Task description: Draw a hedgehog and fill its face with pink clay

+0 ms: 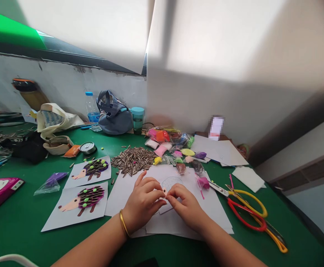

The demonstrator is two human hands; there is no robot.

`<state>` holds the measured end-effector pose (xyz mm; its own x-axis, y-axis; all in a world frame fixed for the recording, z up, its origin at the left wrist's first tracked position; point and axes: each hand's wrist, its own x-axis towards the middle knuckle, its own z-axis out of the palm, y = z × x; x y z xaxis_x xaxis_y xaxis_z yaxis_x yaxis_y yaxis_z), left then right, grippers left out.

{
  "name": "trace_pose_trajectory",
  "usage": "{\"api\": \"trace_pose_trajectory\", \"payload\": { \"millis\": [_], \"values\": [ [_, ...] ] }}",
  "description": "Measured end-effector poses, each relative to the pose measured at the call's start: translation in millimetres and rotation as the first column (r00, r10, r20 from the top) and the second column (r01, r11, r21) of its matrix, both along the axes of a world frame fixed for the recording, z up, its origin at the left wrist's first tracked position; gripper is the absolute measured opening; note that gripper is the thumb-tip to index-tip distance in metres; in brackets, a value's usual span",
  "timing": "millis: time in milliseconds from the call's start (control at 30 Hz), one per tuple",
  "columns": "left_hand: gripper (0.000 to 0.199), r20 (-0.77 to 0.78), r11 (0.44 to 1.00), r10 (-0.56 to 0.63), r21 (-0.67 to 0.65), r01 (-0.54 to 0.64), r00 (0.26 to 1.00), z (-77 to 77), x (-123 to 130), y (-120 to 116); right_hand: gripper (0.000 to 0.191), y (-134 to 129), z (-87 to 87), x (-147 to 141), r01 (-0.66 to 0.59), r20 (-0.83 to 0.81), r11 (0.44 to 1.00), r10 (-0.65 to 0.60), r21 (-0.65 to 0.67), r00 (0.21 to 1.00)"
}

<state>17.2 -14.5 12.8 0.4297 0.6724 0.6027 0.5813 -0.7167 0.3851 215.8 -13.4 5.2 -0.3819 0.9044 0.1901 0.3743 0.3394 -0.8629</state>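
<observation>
My left hand and my right hand meet over white paper sheets, thumb and fingers of each pinched together. What the fingertips hold, if anything, is too small and covered to name. Just beyond them shows a pencil-like round outline with marks inside, and a small peach bit with a dark dot sits by the fingertips. To the left lie two hedgehog pictures, the nearer hedgehog picture and the farther hedgehog picture, with purple bodies, seed spines and green dots.
Striped sunflower seeds are heaped behind the papers. Bagged coloured clay lies at the back. Several scissors rest at right. A pink device, purple clay bag, round tin, bottle and bag stand left.
</observation>
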Motion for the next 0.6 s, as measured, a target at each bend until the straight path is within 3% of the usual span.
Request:
{"api": "trace_pose_trajectory", "payload": {
  "millis": [167,600],
  "values": [
    [0.019,-0.054,0.994,0.033,-0.104,-0.039,0.998,-4.9,-8,7,0.006,3,0.1,3,0.017,0.009,1.000,-0.017,0.019,1.000],
    [0.048,-0.198,0.970,0.042,-0.228,-0.088,0.979,-8.6,-12,10,0.011,6,-3.1,7,0.025,0.037,0.995,-0.029,0.101,0.999]
  ]
}}
